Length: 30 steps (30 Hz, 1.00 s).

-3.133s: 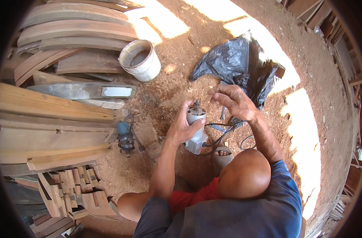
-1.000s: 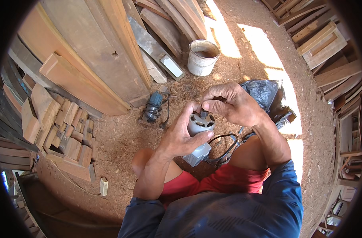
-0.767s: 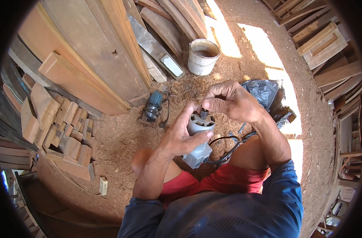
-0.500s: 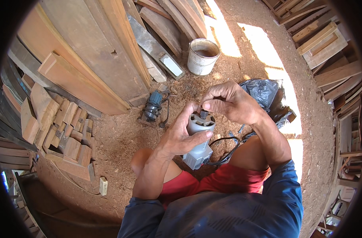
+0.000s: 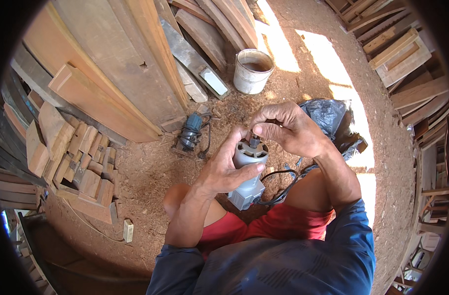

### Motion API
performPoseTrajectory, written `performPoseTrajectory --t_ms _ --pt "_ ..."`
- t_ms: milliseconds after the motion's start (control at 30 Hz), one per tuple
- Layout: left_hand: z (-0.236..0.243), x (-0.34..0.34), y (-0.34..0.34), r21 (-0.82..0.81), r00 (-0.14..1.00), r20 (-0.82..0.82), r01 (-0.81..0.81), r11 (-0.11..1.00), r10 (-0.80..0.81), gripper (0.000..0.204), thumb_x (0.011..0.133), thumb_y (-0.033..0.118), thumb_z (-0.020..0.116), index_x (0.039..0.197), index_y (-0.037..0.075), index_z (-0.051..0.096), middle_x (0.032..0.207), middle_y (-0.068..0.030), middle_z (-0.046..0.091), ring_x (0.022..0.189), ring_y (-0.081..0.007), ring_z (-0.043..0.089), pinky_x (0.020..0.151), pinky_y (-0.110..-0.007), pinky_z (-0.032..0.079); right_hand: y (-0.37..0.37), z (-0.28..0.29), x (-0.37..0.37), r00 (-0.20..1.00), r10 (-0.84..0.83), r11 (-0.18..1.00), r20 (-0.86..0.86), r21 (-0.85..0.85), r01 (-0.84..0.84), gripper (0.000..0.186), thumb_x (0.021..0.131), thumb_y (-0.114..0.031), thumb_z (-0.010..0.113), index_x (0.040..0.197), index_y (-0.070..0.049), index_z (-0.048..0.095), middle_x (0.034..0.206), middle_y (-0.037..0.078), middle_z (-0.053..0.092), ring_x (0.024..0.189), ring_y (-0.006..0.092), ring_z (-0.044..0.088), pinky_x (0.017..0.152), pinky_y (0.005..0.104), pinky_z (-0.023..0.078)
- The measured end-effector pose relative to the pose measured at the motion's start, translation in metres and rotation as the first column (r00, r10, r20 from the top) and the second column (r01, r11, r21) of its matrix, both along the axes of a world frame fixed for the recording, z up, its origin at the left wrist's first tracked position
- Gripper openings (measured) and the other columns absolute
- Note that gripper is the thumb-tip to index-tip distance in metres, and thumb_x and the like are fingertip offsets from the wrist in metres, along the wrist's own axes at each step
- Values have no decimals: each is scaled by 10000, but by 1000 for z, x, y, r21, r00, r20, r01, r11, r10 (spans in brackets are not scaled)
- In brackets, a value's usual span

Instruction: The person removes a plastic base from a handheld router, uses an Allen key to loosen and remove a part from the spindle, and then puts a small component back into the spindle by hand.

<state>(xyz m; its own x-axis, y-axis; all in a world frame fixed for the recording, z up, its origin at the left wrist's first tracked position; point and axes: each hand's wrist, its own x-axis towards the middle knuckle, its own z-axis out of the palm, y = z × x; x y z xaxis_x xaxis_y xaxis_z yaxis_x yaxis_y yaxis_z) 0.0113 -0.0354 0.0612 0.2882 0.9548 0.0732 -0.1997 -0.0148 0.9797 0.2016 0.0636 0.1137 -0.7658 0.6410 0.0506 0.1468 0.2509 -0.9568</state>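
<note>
A grey router motor [image 5: 247, 189] stands upright between my knees, its vented end facing up. My left hand [image 5: 219, 168] is wrapped round its upper body, thumb across the near side. From the middle of the vented end rises a dark collet nut [image 5: 254, 142]. Right above that nut, my right hand [image 5: 294, 132] pinches with thumb and forefinger; whatever is between the fingertips is mostly hidden by them. A black power cord [image 5: 279, 197] curls away from the motor's base toward my right knee.
Ahead to the left sits a blue-green power tool [image 5: 190, 132] with its cord. Beyond are a whitish bucket [image 5: 251, 81] and leaning boards [image 5: 116, 64]. Stacked wood blocks [image 5: 89, 184] lie left, a black plastic bag [image 5: 325, 114] right. Wood shavings cover the ground.
The motor and both hands have shifted very slightly to the right in the picture. Slightly more of the dark part below my right fingertips shows. Both grips look the same.
</note>
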Motion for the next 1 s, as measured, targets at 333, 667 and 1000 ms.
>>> performPoseTrajectory --t_ms 333,667,1000 --pt "-3 0 0 -16 1000 1 -11 1000 11 602 847 193 797 1304 16 448 1098 -57 538 1058 -119 509 935 -320 449 3 4 4 998 26 999 57 19 -27 216 1023 -169 644 1063 34 706 936 77 732 892 130 653 809 311 529" --pt "-6 2 2 -11 1000 -17 -11 1000 11 572 850 180 796 1285 32 455 1096 -51 542 1057 -115 510 931 -319 455 6 -3 4 997 19 1000 77 -26 -17 198 988 -176 689 1027 13 733 921 56 742 868 113 646 795 303 531" --pt "-11 2 2 8 1000 1 -21 1000 20 565 853 164 791 1288 28 458 1108 -55 538 1052 -115 514 924 -319 460 3 -4 2 998 -27 996 60 -88 33 161 985 -153 699 975 3 734 802 21 690 777 90 580 719 297 499"
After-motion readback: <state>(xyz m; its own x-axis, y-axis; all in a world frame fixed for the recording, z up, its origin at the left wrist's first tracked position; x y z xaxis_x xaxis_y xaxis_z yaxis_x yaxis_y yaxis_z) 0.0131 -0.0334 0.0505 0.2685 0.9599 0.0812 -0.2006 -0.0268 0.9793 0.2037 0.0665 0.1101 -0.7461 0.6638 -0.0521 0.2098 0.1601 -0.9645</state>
